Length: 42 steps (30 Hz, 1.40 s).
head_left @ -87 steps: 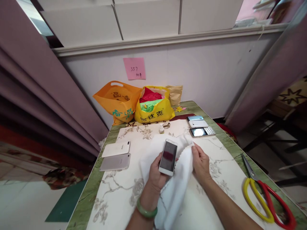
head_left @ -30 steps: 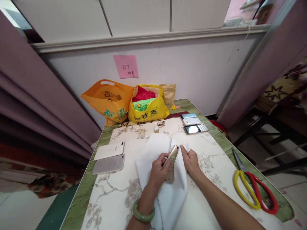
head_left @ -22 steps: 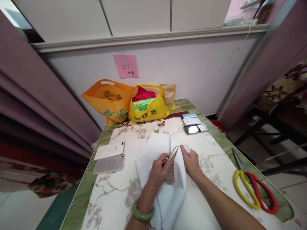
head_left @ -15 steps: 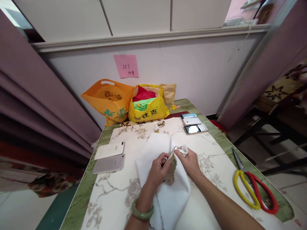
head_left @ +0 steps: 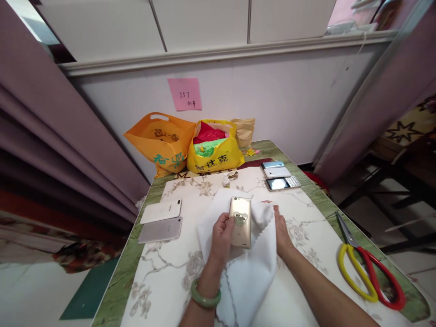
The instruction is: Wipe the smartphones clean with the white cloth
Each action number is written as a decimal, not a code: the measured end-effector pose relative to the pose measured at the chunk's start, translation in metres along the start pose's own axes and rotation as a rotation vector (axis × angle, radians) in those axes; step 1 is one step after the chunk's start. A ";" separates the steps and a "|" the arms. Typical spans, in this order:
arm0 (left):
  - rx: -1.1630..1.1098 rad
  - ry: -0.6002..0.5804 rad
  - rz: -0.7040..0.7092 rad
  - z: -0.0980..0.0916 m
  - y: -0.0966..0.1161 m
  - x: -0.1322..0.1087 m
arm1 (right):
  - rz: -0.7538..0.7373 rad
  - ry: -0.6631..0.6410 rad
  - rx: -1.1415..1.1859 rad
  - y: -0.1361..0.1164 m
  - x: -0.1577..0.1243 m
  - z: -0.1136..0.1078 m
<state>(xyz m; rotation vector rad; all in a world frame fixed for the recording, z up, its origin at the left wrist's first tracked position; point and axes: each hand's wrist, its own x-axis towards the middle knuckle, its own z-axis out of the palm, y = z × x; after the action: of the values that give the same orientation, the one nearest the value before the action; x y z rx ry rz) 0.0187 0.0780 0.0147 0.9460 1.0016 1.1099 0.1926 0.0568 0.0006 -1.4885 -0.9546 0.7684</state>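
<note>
The phone [head_left: 241,238] is gold, the cloth [head_left: 257,268] plain white, the counter [head_left: 119,281] marbled green under a cream, grey-flowered sheet [head_left: 170,286]. Lower right, scissors [head_left: 352,241] with yellow and red handles; upper left, a mauve curtain [head_left: 44,91].

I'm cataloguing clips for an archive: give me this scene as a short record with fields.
Left hand: holds gold phone, back toward the camera
Right hand: at white cloth, fingers partly hidden
Left side: white phone beside gray phone
Right side: three phones; scissors nearer the person
Far end: orange bag, yellow bag, small bottle in front
</note>
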 end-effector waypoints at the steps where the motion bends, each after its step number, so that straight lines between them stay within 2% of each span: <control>1: -0.002 -0.027 -0.013 0.001 0.000 -0.001 | 0.000 -0.009 0.030 0.002 0.000 0.002; 4: -0.037 -0.083 -0.050 0.005 0.001 -0.004 | 0.052 -0.078 0.151 0.007 0.003 0.009; 11: -0.076 -0.109 -0.055 0.011 0.006 -0.005 | 0.128 -0.321 0.375 0.004 0.004 0.012; 15: -0.007 -0.064 -0.025 0.008 0.003 -0.004 | 0.187 -0.428 0.416 0.003 0.002 0.015; 19: 0.035 0.088 0.090 0.005 -0.001 -0.001 | 0.106 -0.434 0.360 0.004 -0.003 0.020; 21: 0.032 0.120 0.111 0.004 -0.002 0.000 | 0.048 -0.426 0.280 0.005 -0.004 0.021; 26: 0.041 0.072 0.078 0.006 -0.002 0.000 | -0.069 -0.401 0.071 0.005 -0.002 0.017; 31: -0.042 -0.046 -0.022 0.005 -0.002 0.000 | -0.047 -0.278 0.003 0.007 -0.003 0.012; 33: -0.051 -0.014 -0.069 0.004 -0.004 0.000 | -0.058 -0.246 -0.024 0.009 -0.004 0.012; 36: -0.013 0.082 -0.110 0.002 -0.009 0.001 | -0.090 -0.267 -0.035 0.009 -0.005 0.013; 39: 0.009 0.123 -0.056 0.002 -0.012 0.002 | -0.123 -0.304 -0.040 0.004 -0.004 0.013; 42: 0.034 0.097 -0.011 0.001 -0.011 0.002 | -0.148 -0.292 -0.051 -0.002 -0.003 0.012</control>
<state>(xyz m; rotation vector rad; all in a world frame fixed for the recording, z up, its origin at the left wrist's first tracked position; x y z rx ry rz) 0.0228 0.0776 0.0046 0.9198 1.1066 1.1413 0.1808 0.0599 0.0011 -1.3544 -1.2969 0.8728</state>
